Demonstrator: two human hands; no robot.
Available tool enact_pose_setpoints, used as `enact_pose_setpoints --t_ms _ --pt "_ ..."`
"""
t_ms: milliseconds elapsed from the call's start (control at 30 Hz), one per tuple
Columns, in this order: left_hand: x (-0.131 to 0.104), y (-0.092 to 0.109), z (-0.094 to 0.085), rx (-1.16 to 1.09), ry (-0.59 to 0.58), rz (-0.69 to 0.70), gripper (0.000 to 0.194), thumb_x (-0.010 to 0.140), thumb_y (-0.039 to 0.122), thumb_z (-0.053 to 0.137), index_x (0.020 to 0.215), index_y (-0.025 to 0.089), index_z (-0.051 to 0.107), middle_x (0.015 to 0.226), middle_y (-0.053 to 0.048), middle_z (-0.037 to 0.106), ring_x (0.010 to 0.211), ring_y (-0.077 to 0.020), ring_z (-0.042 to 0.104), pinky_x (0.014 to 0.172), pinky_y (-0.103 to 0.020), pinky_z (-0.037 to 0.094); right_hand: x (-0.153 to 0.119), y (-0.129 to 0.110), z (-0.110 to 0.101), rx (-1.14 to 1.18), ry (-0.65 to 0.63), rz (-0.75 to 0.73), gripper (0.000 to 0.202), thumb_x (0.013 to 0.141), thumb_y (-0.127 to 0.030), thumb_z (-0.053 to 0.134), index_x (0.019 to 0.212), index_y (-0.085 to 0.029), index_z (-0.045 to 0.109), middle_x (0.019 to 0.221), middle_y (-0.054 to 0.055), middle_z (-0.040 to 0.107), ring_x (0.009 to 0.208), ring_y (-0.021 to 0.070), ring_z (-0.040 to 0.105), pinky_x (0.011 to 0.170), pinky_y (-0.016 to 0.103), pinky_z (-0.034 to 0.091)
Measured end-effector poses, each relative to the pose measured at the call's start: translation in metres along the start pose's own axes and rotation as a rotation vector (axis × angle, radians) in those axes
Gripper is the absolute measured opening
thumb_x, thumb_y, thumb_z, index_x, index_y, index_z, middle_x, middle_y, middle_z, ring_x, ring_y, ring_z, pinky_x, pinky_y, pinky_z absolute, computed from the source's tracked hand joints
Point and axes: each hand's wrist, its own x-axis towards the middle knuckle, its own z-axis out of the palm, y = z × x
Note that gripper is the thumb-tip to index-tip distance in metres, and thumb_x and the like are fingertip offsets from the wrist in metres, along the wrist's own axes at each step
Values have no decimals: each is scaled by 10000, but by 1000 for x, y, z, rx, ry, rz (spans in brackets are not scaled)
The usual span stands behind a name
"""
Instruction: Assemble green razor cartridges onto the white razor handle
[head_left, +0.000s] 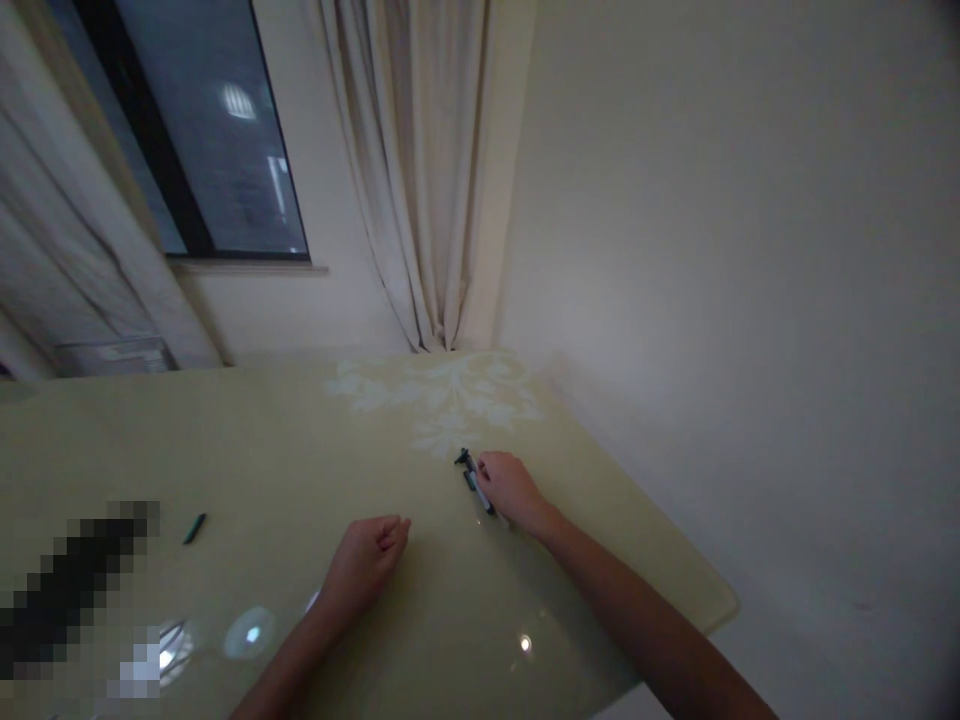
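Near the middle of the glossy table, my right hand point(511, 488) is closed at the right side of a small group of pens or markers point(478, 488), grey-white and black. Its fingertips touch or nearly touch them; whether they grip one is hidden. A small black piece sits at the group's upper end. My left hand point(367, 560) is to the left and nearer to me, its fingers curled together, with no object visible in it. Farther left, a short dark green object point(194, 529) lies alone on the table.
The pale yellow-green table point(300, 440) has a white floral pattern at its back edge. Behind it are curtains point(420, 180) and a dark-framed window point(225, 130). A wall point(712, 300) runs along the right side. A pixelated dark shape point(67, 590) covers the lower left.
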Motion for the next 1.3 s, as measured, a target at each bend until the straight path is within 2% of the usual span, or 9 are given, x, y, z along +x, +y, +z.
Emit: enact_pose_setpoints --t_ms 133,233,333,433,567,733,1000,1167,1300 --pt "2 -3 -1 141 27 0 353 889 439 555 620 246 434 560 32 478 538 -172 466 557 -285 283 8 -29 11 -5 -32 -58 165 958 -177 612 927 -153 772 974 139 799 875 241 725 752 288 455" --pt "4 -7 -9 219 42 21 188 866 407 640 855 222 674 835 -39 701 823 -247 656 742 -332 426 12 -52 18 9 -50 -103 186 971 -208 602 961 -148 778 1005 147 804 903 250 735 761 291 470" --pt "7 -15 -21 295 67 -7 357 868 455 667 1136 232 745 1112 -95 746 1102 -332 660 922 -432 436 16 -75 27 31 -69 -141 210 982 -213 583 982 -139 780 1019 157 805 922 255 744 771 292 487" --pt "10 -23 -31 358 101 -70 451 922 516 592 1216 205 733 1211 -134 733 1175 -371 633 964 -481 436 20 -96 34 59 -83 -181 229 989 -221 567 1032 -135 775 1058 162 801 953 259 752 790 295 499" --pt "7 -20 -36 424 137 -137 483 971 562 498 1103 147 707 1109 -158 736 1074 -347 654 949 -445 455 24 -115 41 99 -108 -201 248 992 -259 569 1090 -126 754 1076 176 795 967 269 758 785 304 511" --pt "-3 -2 -30 473 40 -175 427 957 592 521 814 206 632 836 -98 718 839 -299 674 751 -368 441 25 -111 41 135 -125 -169 257 963 -297 600 1118 -134 725 1067 167 787 961 276 752 763 310 502" --pt "-6 11 -26 512 -61 -238 333 937 498 537 798 212 636 860 -107 739 861 -313 688 730 -356 401 29 -99 38 163 -144 -138 366 836 -293 719 1166 -154 649 1082 149 763 971 294 724 760 319 471" --pt "-8 19 -24 516 -80 -256 352 932 510 542 764 215 637 823 -106 745 789 -295 685 682 -341 373 25 -104 35 179 -125 -137 320 877 -250 684 1175 -161 609 1058 141 746 950 287 706 770 329 456" --pt "-9 18 -28 505 -56 -293 337 954 465 506 772 219 648 812 -98 754 747 -275 685 632 -324 359 20 -100 26 223 -91 -146 367 911 -360 707 1198 -150 614 1062 146 740 948 290 694 776 340 454"
